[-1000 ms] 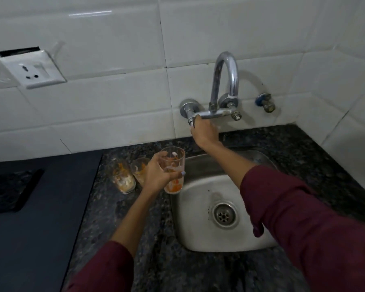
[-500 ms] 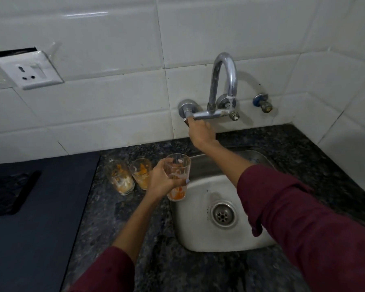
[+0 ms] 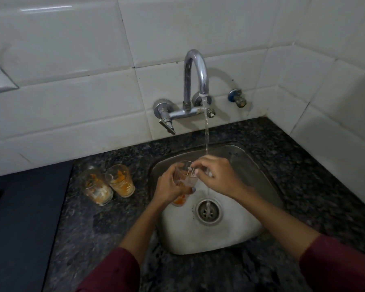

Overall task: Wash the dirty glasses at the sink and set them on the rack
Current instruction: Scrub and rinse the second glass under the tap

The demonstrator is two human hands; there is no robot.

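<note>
Two dirty glasses [image 3: 108, 183] stand touching on the dark speckled worktop [image 3: 105, 224], just left of the steel sink [image 3: 247, 226]; your left hand [image 3: 170, 187] curls round a third glass [image 3: 184, 182], orange residue at its base, held tilted over the basin; your right hand [image 3: 218, 175] meets its rim, fingertips [image 3: 195, 172] bent at the mouth, though I cannot tell whether they pinch it; water runs from the tap [image 3: 195, 81] past your right hand to the drain [image 3: 208, 211].
</note>
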